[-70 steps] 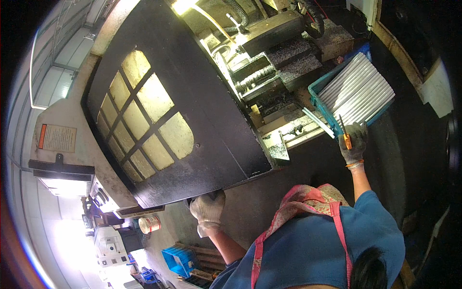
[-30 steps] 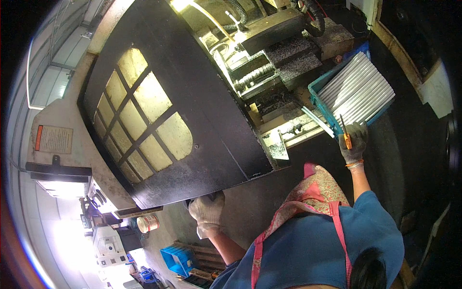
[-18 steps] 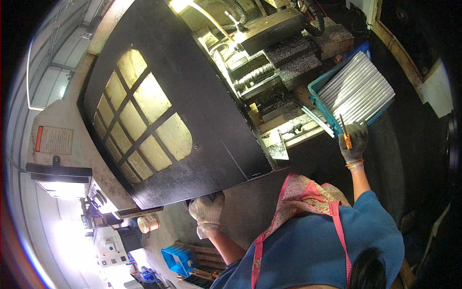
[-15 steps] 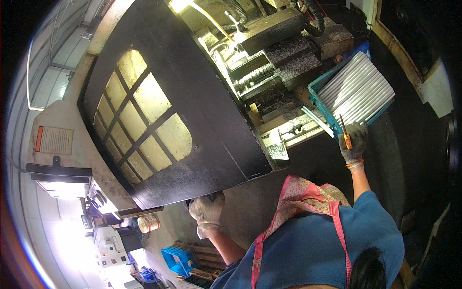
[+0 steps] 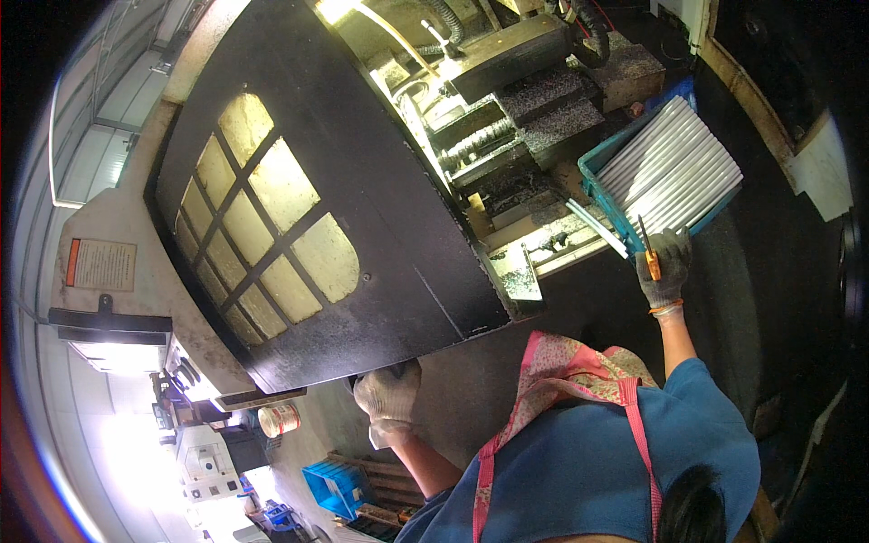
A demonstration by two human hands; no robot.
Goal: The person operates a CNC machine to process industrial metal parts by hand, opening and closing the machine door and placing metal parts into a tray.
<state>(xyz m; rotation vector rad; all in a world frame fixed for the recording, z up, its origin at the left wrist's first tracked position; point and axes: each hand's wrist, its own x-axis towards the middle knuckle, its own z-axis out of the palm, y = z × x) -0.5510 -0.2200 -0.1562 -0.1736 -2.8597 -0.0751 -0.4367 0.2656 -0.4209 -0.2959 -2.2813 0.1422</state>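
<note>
- A workshop interior is seen, with a large machine tool (image 5: 507, 136) filling the upper middle.
- A dark sliding door (image 5: 362, 181) with a gridded, yellowed window (image 5: 262, 217) is set in front of the machine.
- The machine's interior is lit by a bright lamp (image 5: 335, 9).
- A grey concrete floor (image 5: 471, 389) is seen below.
- A blue crate (image 5: 335, 489) and a small tin (image 5: 279, 420) are stood on the floor at the lower left.
- Strong glare is cast across the lower left.
</note>
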